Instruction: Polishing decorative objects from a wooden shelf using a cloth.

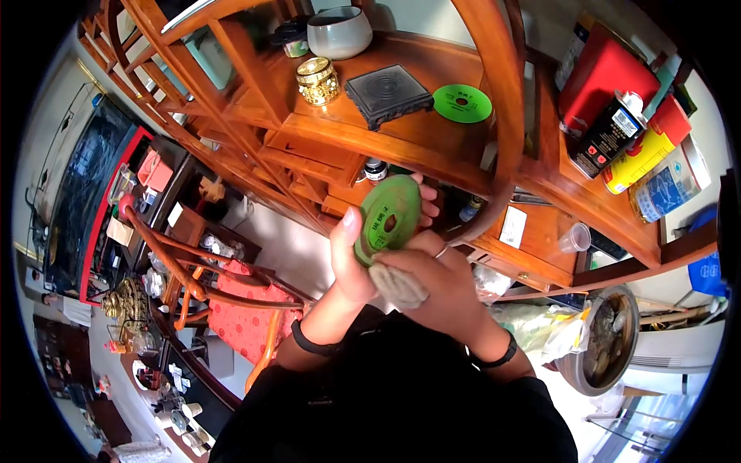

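Observation:
My left hand (353, 266) holds a green abrasive disc (379, 199) by its edges, the thumb on the near side and fingertips behind the far rim. The disc is tilted, with a centre hole, dark printing and a dull, soiled face. In my right hand (443, 278) is a bunched grey-beige cloth (398, 286), which meets the disc's lower edge. A second, brighter green disc (463, 104) lies flat on the wooden shelf (359, 136). Beside it stand a dark carved stand (389, 92) and a gold lidded box (318, 81).
A curved wooden frame (512, 116) rises just beyond my hands. A grey-white pot (340, 33) stands at the back of the shelf. Cans, including a black one (608, 136), sit at right, above a clear plastic cup (575, 238). A red-cushioned chair (249, 315) is at left, a large round vat (628, 341) at lower right.

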The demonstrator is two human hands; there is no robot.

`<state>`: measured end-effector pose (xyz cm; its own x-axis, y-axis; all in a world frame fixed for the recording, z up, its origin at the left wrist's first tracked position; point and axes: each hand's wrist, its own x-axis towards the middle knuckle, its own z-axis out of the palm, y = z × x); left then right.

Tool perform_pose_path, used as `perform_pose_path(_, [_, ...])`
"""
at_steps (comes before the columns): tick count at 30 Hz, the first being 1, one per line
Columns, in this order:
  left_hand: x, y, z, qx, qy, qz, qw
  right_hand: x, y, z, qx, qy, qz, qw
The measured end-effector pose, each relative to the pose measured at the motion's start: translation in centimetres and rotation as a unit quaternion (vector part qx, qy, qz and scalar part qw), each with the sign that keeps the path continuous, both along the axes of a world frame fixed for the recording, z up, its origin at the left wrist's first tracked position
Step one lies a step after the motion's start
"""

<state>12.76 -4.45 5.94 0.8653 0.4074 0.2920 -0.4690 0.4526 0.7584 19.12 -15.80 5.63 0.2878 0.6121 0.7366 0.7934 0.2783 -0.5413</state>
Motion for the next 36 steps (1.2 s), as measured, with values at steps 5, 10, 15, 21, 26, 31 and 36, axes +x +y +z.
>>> perform_pose_path(5, [0.1,-0.4,-0.2,-0.008,0.014,0.000,1.000,0.8,0.4,0.4,0.004,0.020,-0.058,0.998])
perform_pose_path(10, [-0.3,-0.8,-0.6,0.040,0.022,-0.015,0.999,0.6,1.1,0.8,0.054,0.055,-0.058,0.995])
perform_pose_path(15, [-1.6,-1.7,-1.1,0.050,0.093,0.077,0.991,1.0,1.2,1.7,0.053,0.078,-0.057,0.994])
perform_pose_path(21, [-0.9,-0.2,-1.1,0.023,0.012,0.033,0.999,-0.4,1.1,0.3,0.013,0.028,0.022,0.999])
perform_pose_path(26, [-1.0,-1.0,-0.8,0.078,0.055,0.081,0.992,0.9,1.7,1.2,0.041,0.061,-0.027,0.997])
perform_pose_path(31, [-1.2,-1.3,-0.9,0.030,0.078,0.070,0.994,1.0,1.3,0.3,-0.005,0.063,0.032,0.997])
perform_pose_path(36, [-0.5,-0.2,-0.8,0.052,0.037,0.060,0.996,0.3,0.9,0.3,0.006,0.043,-0.004,0.999])
